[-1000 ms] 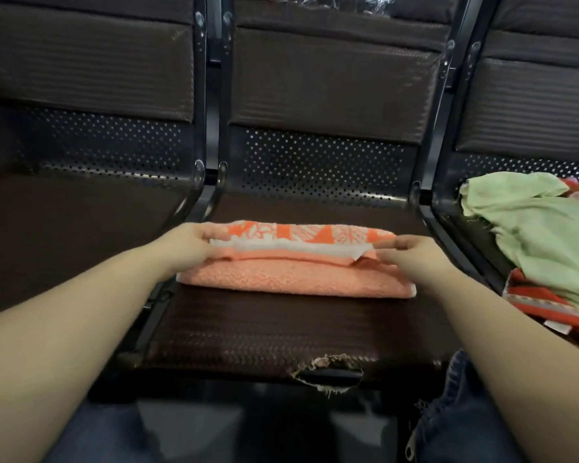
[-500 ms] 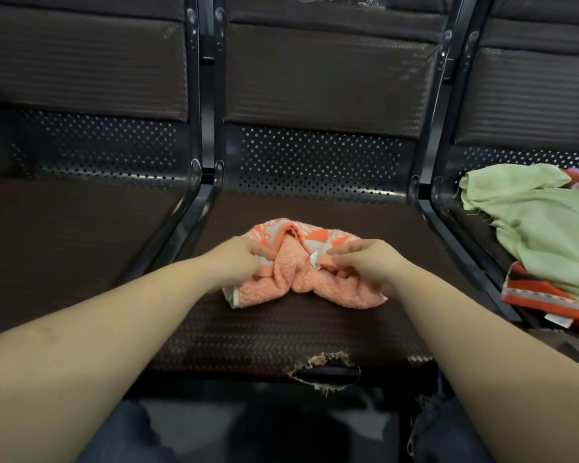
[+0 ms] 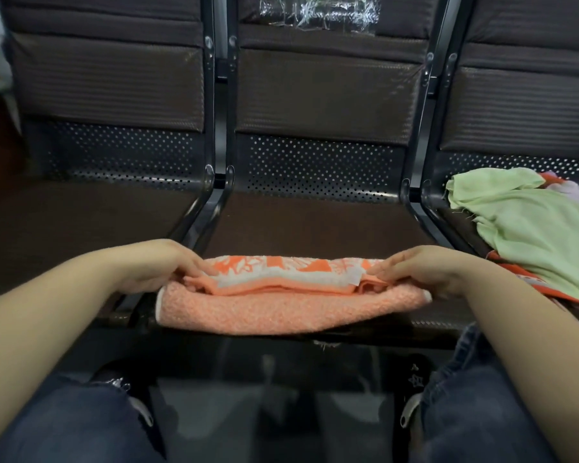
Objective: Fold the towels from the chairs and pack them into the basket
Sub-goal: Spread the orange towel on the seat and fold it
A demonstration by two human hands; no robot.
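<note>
your left hand (image 3: 163,267) and right hand (image 3: 425,272) each pinch an end of the orange towel (image 3: 281,305); it overhangs the seat edge (image 3: 442,320) and could slide off.

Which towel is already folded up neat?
The orange towel on the middle seat, held at its ends by both hands. The light green towel on the right seat lies crumpled and unfolded.

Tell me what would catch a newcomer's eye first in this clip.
A folded orange terry towel with a white patterned band lies at the front edge of the middle dark padded seat; the left hand and right hand pinch its upper layer at either end. On the seat to the right sits a loose heap topped by a pale green cloth.
</note>
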